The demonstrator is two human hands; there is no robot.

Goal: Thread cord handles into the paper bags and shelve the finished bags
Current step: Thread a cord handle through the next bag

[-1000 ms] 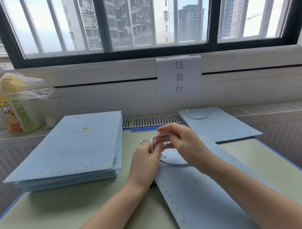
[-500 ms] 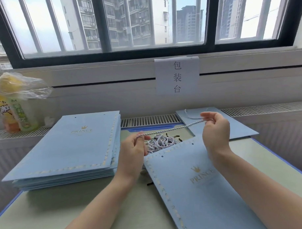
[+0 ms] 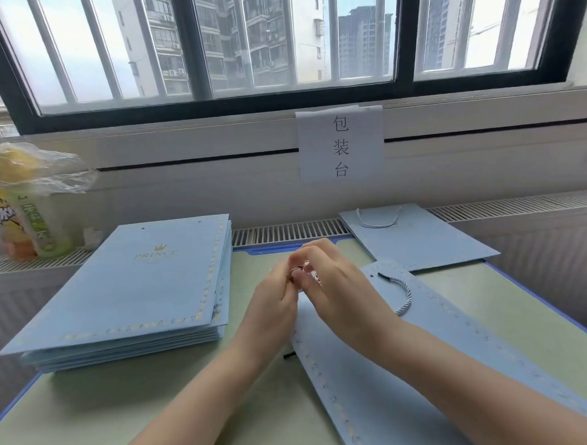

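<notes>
- flat blue paper bag is lying on the green table, right in front of the person, with a cord handle looping across its top end
- left hand and right hand are meeting above the bag's top left corner, fingertips curled together and pinching one end of the cord; that spot is blurry
- stack of unthreaded bags is sitting left of that bag
- finished bag with a handle is lying behind it, at the far right
- paper sign is hanging on the wall beyond the bag
- bottles under plastic wrap are standing far left of it
</notes>
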